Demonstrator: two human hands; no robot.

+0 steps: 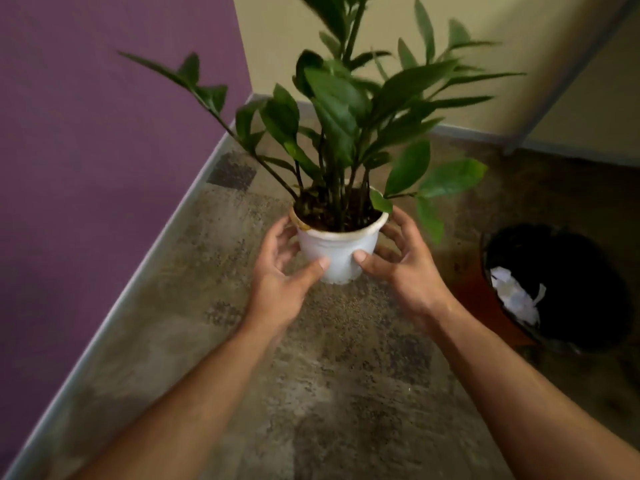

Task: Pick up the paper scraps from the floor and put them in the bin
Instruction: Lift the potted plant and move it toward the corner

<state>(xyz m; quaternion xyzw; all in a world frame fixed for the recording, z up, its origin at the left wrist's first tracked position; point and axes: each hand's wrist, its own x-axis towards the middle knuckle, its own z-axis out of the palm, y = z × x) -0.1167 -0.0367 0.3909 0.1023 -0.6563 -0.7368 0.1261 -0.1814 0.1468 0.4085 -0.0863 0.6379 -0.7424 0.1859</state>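
Observation:
A white plant pot (pixel 337 252) with a tall green plant (pixel 343 109) is in the middle of the view, above the speckled floor. My left hand (pixel 280 275) grips the pot's left side, thumb on its front. My right hand (pixel 403 261) grips its right side the same way. At the right stands a bin (pixel 491 299) with a black liner; crumpled white paper scraps (pixel 516 296) lie inside it. I see no loose scraps on the visible floor.
A purple wall (pixel 104 133) runs along the left with a grey skirting board (pixel 145 265). A cream wall (pixel 277 39) closes the corner behind the plant. Brown patterned floor (pixel 329 375) stretches beneath my arms. The leaves spread wide toward the bin.

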